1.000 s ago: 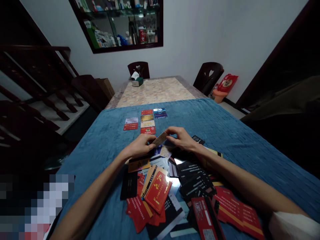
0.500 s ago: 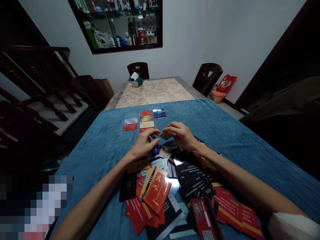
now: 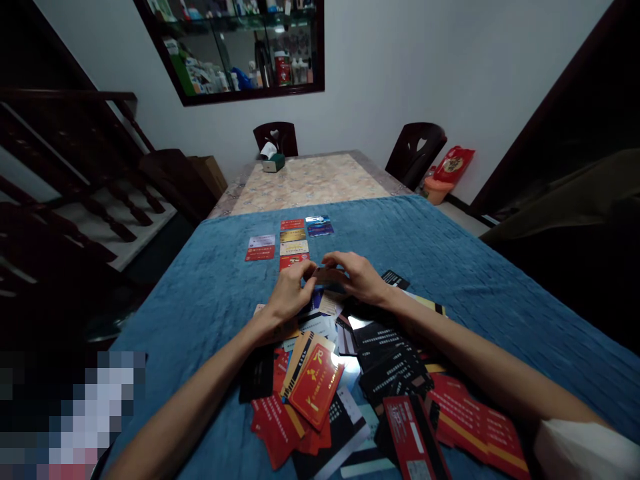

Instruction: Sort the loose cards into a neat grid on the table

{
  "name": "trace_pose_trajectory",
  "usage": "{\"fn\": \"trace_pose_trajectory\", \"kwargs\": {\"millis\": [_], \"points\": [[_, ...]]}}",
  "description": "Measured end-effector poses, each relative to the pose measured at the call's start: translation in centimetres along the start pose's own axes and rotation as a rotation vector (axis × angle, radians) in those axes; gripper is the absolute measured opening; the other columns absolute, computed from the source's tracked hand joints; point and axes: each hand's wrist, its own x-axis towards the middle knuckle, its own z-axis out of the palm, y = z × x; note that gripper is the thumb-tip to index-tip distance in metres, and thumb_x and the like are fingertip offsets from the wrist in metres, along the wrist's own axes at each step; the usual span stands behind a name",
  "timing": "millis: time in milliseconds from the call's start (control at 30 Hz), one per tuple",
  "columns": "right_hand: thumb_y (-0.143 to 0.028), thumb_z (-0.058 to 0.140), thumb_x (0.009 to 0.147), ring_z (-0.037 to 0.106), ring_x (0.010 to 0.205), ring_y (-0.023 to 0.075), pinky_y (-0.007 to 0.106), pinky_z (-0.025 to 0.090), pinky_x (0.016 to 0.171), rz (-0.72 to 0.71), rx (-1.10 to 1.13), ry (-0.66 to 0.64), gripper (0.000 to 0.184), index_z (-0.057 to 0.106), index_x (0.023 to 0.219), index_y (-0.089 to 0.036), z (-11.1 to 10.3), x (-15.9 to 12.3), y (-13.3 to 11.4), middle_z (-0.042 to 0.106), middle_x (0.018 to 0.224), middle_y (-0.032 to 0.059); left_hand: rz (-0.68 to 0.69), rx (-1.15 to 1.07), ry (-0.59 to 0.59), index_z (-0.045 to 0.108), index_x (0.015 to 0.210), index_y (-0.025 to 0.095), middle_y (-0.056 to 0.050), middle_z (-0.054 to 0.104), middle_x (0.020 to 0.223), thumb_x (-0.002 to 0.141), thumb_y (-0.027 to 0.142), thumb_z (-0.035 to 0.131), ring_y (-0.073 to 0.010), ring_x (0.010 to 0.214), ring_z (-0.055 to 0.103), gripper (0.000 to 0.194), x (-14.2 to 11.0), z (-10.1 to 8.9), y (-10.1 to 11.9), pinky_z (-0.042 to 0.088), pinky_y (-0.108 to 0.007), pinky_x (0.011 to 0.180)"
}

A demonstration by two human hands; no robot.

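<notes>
A heap of red, black and white plastic cards [image 3: 316, 383] spreads toward the near edge of the tabletop [image 3: 320, 177]. Above its far side, left hand [image 3: 291, 290] and right hand [image 3: 361, 277] pinch one thin pale rectangular card [image 3: 328, 275]. Beyond lie columns of coloured cards [image 3: 293, 247], then a green-and-white tissue box [image 3: 273, 163] near the far-left corner.

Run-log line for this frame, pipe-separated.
left hand: grips card | right hand: grips same card | card pile: below hands | laid-out cards: beyond hands
</notes>
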Motion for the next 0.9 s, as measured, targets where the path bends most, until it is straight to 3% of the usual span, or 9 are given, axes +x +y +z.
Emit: {"fn": "trace_pose_trajectory", "kwargs": {"millis": [267, 500, 700, 900], "points": [[-0.006, 0.05, 0.084, 0.064, 0.088, 0.019, 0.028, 0.045, 0.076, 0.134, -0.052, -0.127, 0.036, 0.054, 0.117, -0.019, 0.4, -0.4, 1.6, 0.069, 0.101, 0.0082, -0.03, 0.095, -0.058, 0.057, 0.113, 0.02, -0.004, 0.069, 0.094, 0.08, 0.011, 0.05, -0.0186, 0.082, 0.065, 0.035, 0.2, -0.5, -1.6, 0.049, -0.029, 0.08], [-0.008, 0.054, 0.086, 0.063, 0.099, 0.0214, 0.03, 0.046, 0.08, 0.157, -0.232, -0.249, 0.041, 0.051, 0.126, -0.019, 0.4, -0.4, 0.6, 0.064, 0.118, 0.0113, -0.016, 0.187, -0.102, 0.055, 0.11, 0.02, -0.007, 0.069, 0.09, 0.083, 0.012, 0.048, -0.0219, 0.081, 0.066, 0.029, -0.1, 0.1, -2.5, 0.048, -0.031, 0.074], [-0.012, 0.055, 0.089, 0.063, 0.093, 0.019, 0.028, 0.046, 0.075, 0.156, -0.336, -0.31, 0.043, 0.048, 0.13, -0.021, 0.1, -0.3, 0.0, 0.062, 0.117, 0.0097, -0.046, 0.108, -0.055, 0.056, 0.104, 0.021, -0.005, 0.069, 0.089, 0.082, 0.01, 0.048, -0.0202, 0.081, 0.066, 0.025, -0.2, 0.2, -2.7, 0.048, -0.03, 0.076], [-0.014, 0.064, 0.083, 0.063, 0.096, 0.0203, 0.03, 0.048, 0.078, 0.126, -0.38, -0.269, 0.056, 0.043, 0.134, -0.021, 0.0, -0.3, 0.0, 0.059, 0.121, 0.01, -0.069, -0.026, 0.057, 0.058, 0.101, 0.02, -0.001, 0.069, 0.082, 0.078, 0.007, 0.05, -0.0175, 0.076, 0.066, 0.027, 0.1, 0.4, -2.8, 0.049, -0.028, 0.076]]}}
